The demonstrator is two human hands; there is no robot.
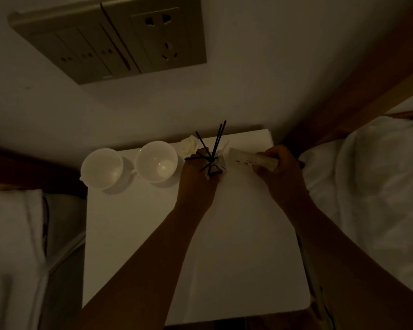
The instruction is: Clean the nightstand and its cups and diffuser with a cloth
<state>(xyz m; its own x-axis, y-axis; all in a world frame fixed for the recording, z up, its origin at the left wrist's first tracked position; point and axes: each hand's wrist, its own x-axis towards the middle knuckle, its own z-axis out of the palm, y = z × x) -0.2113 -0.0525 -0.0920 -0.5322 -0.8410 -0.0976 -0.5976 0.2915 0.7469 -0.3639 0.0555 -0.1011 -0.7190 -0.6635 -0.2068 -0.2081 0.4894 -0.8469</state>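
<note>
1. Two bare forearms reach in over the near edge of the white counter point(141, 234), toward its far edge.
2. The left hand point(198, 184) is near the middle of the far edge. Its fingers are curled round the small glass bottle of the reed diffuser point(214, 163), gripping it from the left side.
3. In the dim light I cannot tell whether the bottle's base touches the counter.
4. The dark reeds point(217, 141) splay out of the bottle's neck. The longest ones point toward the wall beyond the far edge, and a shorter one lies out to the left across the knuckles.
5. The right hand point(280, 167) is by the far right corner, clenched on one end of a pale oblong pack point(246, 158) with small dark print.
6. The pack's long axis runs along the far edge. Its free end points at the diffuser and stops just beside it.
7. Two white cups stand mouth up, close together, along the far edge. The corner cup point(102, 169) overhangs the far left corner, and the second cup point(156, 161) sits between it and the left hand.
8. A crumpled white cloth point(188, 145) lies at the far edge, just behind the left hand's fingers.
9. White bedding point(367, 175) flanks the right edge.
10. A metallic socket panel point(110, 41) is on the wall above.
</note>
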